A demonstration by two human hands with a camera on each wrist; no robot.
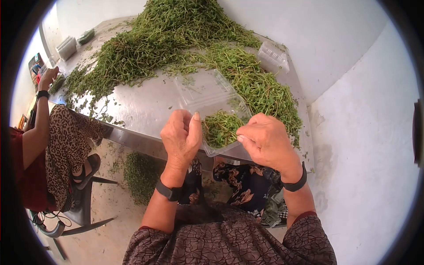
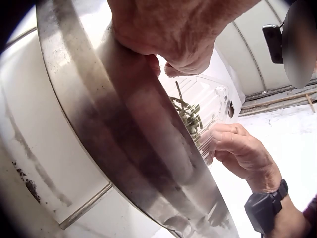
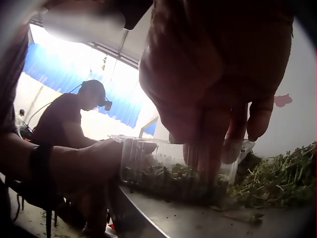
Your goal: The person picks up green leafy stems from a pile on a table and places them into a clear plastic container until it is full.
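A clear plastic clamshell container with its lid hinged back sits at the table's near edge, partly filled with cut green stems. My left hand grips its left wall. On the other side, my right hand has thumb and forefinger close together over the greens, pinching at the stems. Through the clear wall in the right wrist view, fingers of the right hand reach down inside among the leaves. The left wrist view has the left hand near and the right hand beyond.
A large heap of leafy stems covers the back and right of the metal table. Clear containers stand at right, with a stack at far left. Another person sits at left. More greens lie below the table.
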